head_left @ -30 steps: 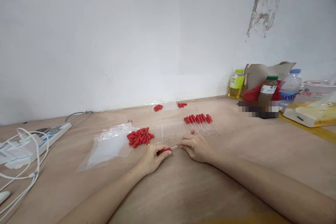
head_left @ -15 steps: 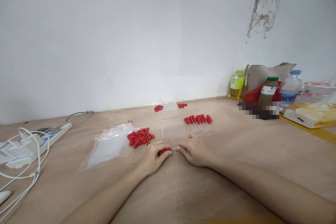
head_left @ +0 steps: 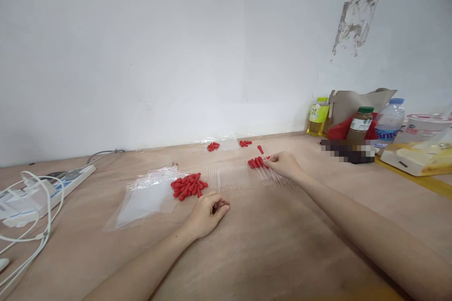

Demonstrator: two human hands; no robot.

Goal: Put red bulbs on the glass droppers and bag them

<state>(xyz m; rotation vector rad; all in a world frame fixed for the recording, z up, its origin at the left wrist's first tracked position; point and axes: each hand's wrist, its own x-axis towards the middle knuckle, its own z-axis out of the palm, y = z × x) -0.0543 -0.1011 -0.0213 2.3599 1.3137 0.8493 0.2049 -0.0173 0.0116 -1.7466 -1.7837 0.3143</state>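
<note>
My right hand [head_left: 280,163] is closed on a dropper [head_left: 260,149], whose red bulb points up and away from me past the fingertips. It is over a row of assembled droppers [head_left: 254,163] with red bulbs and clear tubes, partly covering them. My left hand [head_left: 208,214] rests on the table, fingers curled in toward the thumb with nothing visible in them. Just beyond it lies a pile of loose red rubber bulbs [head_left: 187,185]. Between that pile and the droppers is a row of bare clear tubes [head_left: 229,177].
Clear zip bags [head_left: 146,200] lie left of the bulbs. Near the wall are bagged red bulbs [head_left: 213,146]. A power strip [head_left: 74,183] with white cables [head_left: 49,216] is at left. Bottles [head_left: 317,117], a grey bag [head_left: 348,99] and a tissue pack [head_left: 420,150] stand at right.
My right hand has moved away from my left, up and to the right, carrying the dropper to the assembled row. My left hand has let go of the red bulb and stays in place.
</note>
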